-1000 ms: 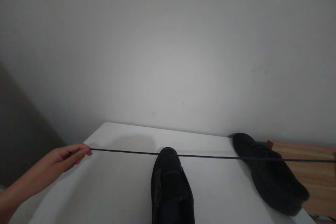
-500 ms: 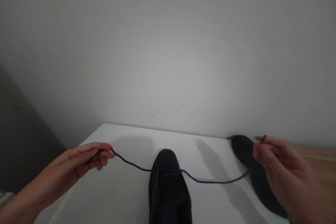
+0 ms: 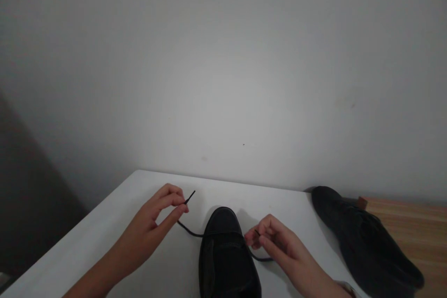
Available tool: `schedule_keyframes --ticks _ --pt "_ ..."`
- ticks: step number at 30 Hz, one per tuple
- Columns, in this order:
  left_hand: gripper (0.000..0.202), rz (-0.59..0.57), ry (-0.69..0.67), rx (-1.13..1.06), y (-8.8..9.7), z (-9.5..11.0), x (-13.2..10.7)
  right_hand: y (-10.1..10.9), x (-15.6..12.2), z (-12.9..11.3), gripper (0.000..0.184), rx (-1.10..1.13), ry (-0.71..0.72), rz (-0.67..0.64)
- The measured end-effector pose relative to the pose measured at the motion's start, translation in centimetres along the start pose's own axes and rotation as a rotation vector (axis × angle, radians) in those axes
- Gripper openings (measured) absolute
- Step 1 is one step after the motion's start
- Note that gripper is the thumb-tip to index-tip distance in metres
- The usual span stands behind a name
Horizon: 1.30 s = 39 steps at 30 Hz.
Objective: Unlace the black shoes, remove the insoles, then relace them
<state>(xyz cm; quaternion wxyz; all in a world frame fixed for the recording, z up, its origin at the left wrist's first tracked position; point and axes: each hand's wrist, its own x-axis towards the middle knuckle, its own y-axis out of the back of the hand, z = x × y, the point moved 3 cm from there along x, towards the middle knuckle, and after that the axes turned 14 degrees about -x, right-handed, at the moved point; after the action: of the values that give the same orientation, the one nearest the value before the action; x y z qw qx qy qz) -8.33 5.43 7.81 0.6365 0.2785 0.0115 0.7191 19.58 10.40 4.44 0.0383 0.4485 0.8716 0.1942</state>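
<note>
A black shoe [image 3: 228, 265] stands on the white table, its toe toward the wall and its heel cut off by the lower edge of the view. A thin dark shoelace [image 3: 191, 231] lies across its front and comes out on both sides. My left hand [image 3: 164, 209] pinches one end of the lace between thumb and fingers, left of the toe; the tip sticks up past the fingertips. Close against the shoe's right side, my right hand [image 3: 274, 240] is closed in a pinch on the other end, with a loop of lace hanging below it.
A second black shoe [image 3: 363, 242] rests at the table's right edge. Beyond it is a wood-grain surface [image 3: 408, 228]. The white table [image 3: 146, 186] meets a plain grey wall [image 3: 223, 79] at the back.
Both hands have moved inward toward the shoe, the right one much farther. The lace, earlier stretched wide to both sides, now hangs in short loops. The second shoe is now uncovered.
</note>
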Motion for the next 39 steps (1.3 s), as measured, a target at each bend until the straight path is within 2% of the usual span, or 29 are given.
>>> schedule_keyframes --ticks 3,6,10,15,23,31,34,37,39 --pt "0.024 -0.111 0.048 -0.104 -1.2 -0.8 -0.7 0.0 0.2 0.8 0.04 -0.037 -0.028 0.01" --pt "0.028 -0.228 0.129 -0.108 -2.1 -1.5 -1.6 0.2 0.6 1.5 0.035 -0.212 -0.043 0.054" --pt "0.023 -0.316 0.111 0.014 -2.5 -1.5 -2.0 0.4 0.8 1.9 0.029 -0.409 -0.002 0.074" --pt "0.021 -0.397 0.112 0.1 -2.9 -1.4 -2.3 0.1 0.4 2.0 0.028 -0.473 0.01 0.026" --pt "0.017 -0.494 -0.006 0.295 -4.1 -2.0 -3.4 -0.4 0.3 2.6 0.019 -0.57 0.093 -0.034" --pt "0.011 -0.437 -0.007 0.324 -5.5 -2.1 -3.2 -0.9 0.0 2.1 0.016 -0.616 0.157 -0.021" --pt "0.012 -0.392 -0.084 0.283 -5.8 -1.9 -3.2 -1.2 0.0 1.9 0.016 -0.622 0.205 0.008" --pt "0.015 -0.279 -0.193 0.25 -5.6 -1.7 -3.1 -1.2 0.0 1.7 0.016 -0.681 0.258 0.101" --pt "0.017 -0.237 -0.209 0.233 -5.4 -1.9 -3.2 -1.1 0.1 1.5 0.017 -0.72 0.269 0.139"
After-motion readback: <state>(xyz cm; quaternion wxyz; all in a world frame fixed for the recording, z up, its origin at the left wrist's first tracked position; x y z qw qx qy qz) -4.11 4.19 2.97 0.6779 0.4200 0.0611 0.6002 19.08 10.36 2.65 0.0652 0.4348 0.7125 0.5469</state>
